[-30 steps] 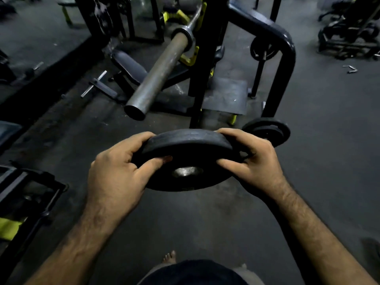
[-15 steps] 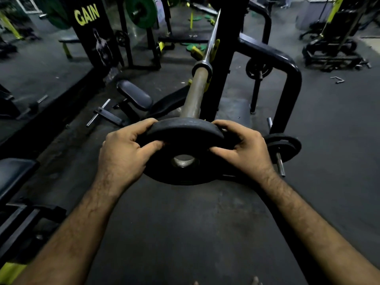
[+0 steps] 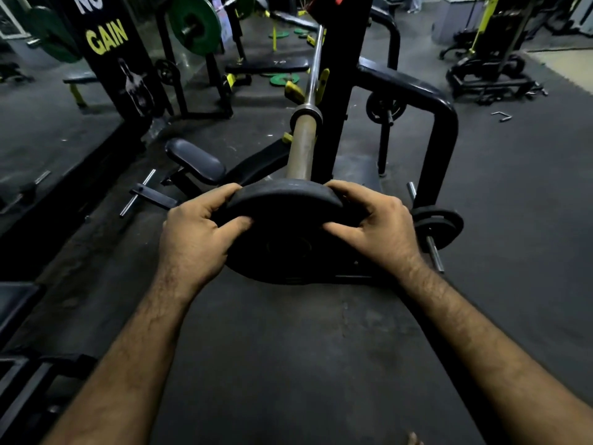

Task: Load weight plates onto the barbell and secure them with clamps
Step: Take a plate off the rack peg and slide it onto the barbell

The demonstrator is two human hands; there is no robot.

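A black round weight plate (image 3: pixel 285 239) stands upright in front of me, held on both sides. My left hand (image 3: pixel 195 236) grips its left rim and my right hand (image 3: pixel 378 229) grips its right rim. The barbell (image 3: pixel 303 146) rests on a black rack (image 3: pixel 340 91), and its worn sleeve runs toward me and disappears behind the plate's top edge. The plate hides the sleeve's tip, and its centre hole looks dark. No clamp is visible.
Two small black plates (image 3: pixel 439 224) hang on a peg of the rack's frame at the right. A padded bench (image 3: pixel 195 160) lies left of the sleeve. Green plates (image 3: pixel 194 24) sit on equipment behind. The floor is dark rubber.
I have raised the plate from below the sleeve's tip and brought it up against the sleeve end; the bright centre hole has gone dark. My view has tilted upward.
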